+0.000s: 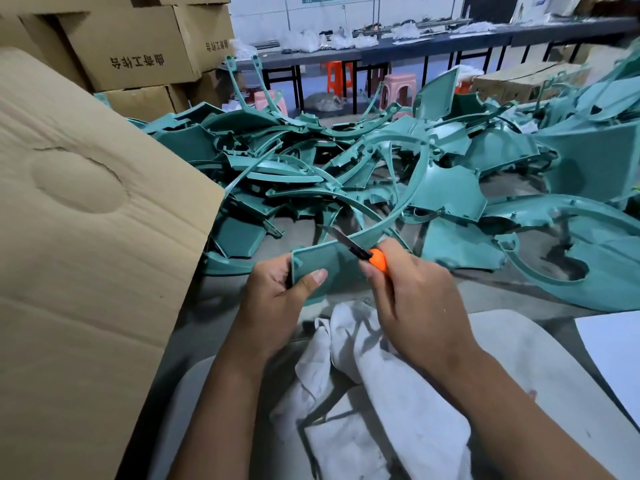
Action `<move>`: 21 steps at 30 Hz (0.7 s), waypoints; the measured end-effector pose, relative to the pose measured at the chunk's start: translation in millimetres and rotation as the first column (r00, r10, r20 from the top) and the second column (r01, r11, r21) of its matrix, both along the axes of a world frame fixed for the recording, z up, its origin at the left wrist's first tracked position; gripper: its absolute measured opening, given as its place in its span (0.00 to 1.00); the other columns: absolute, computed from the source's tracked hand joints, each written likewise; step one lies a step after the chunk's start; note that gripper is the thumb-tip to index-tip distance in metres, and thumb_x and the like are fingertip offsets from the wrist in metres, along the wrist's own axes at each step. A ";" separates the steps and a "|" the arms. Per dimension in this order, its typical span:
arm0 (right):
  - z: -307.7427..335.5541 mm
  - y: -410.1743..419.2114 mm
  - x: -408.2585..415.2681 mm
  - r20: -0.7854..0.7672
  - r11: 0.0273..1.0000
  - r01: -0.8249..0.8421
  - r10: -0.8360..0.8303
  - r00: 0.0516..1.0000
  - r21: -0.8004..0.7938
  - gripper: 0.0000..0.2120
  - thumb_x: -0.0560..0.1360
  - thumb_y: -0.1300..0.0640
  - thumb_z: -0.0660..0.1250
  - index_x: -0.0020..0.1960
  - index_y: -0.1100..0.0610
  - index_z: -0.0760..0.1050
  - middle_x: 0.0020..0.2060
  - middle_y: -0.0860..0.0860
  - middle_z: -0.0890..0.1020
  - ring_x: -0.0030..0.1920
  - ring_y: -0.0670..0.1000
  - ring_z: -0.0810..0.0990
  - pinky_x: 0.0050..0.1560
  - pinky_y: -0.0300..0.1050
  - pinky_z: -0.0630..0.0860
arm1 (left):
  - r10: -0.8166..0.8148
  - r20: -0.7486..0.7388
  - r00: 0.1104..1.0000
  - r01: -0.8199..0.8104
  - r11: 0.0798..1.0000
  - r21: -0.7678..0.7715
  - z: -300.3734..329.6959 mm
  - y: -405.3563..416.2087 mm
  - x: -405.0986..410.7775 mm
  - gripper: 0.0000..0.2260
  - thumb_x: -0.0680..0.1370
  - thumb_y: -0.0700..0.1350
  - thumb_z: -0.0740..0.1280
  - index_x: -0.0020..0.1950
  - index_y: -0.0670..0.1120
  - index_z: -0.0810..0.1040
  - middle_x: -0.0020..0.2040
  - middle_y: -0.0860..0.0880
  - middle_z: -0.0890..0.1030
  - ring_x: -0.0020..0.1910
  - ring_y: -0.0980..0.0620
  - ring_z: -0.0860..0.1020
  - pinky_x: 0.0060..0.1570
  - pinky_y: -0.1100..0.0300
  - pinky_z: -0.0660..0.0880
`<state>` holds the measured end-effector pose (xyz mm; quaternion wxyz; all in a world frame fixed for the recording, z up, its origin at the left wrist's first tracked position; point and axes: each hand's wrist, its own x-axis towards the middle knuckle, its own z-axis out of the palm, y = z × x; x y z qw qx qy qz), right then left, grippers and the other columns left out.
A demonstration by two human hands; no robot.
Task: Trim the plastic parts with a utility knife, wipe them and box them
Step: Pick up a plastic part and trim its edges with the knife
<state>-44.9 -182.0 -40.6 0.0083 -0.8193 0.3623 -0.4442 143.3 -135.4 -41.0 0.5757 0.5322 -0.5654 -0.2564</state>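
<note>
One teal plastic part (320, 263), flat panel with a long curved strip, was held above the tabletop's (485, 285) near edge. Left hand (277, 299): fingers gripping the panel's left edge. Right hand (412, 303): fingers closed round one orange utility knife (360, 252), blade extended across the panel's top edge. One white rag (363, 382) lay below. Teal parts pile (346, 171) behind: too many to count.

The right hand (412, 299) covers nearly all of the knife (360, 252), leaving only the blade and a bit of orange handle showing. The left hand (277, 299) hides the near corner of the held teal part (329, 265), and its far curved strip is lost among the heap of parts (346, 168). The cardboard flap (86, 237) runs off the left edge. The white sheet (613, 355) is cut by the right edge. Items on the far bench (381, 50) are too blurred to identify.
</note>
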 end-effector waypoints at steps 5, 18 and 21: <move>-3.2 -13.0 -14.9 0.052 0.989 0.103 -0.109 0.993 0.106 0.15 0.87 0.50 0.58 0.43 0.52 0.64 0.28 0.44 0.68 0.26 0.48 0.66 0.30 0.43 0.58 | -0.086 -0.131 0.988 0.089 0.996 0.015 6.0 11.2 18.1 0.15 0.74 0.38 0.71 0.49 0.58 0.88 0.47 0.54 0.88 0.47 0.56 0.86 0.47 0.64 0.81; 0.6 9.5 3.9 -0.013 0.997 -0.038 0.039 0.999 0.065 0.13 0.86 0.51 0.59 0.43 0.49 0.63 0.29 0.40 0.63 0.26 0.45 0.66 0.30 0.39 0.59 | -0.015 -0.209 0.978 0.037 0.994 0.101 3.1 13.0 27.6 0.14 0.76 0.27 0.67 0.56 0.41 0.82 0.45 0.49 0.88 0.45 0.53 0.86 0.42 0.63 0.81; -1.2 3.6 3.0 -0.047 0.997 0.025 -0.022 0.999 0.077 0.14 0.86 0.52 0.59 0.42 0.50 0.63 0.28 0.41 0.64 0.25 0.45 0.64 0.29 0.40 0.58 | 0.002 -0.195 0.981 0.015 0.996 0.087 4.2 14.7 28.1 0.14 0.76 0.27 0.68 0.54 0.43 0.83 0.45 0.50 0.88 0.45 0.54 0.86 0.42 0.63 0.81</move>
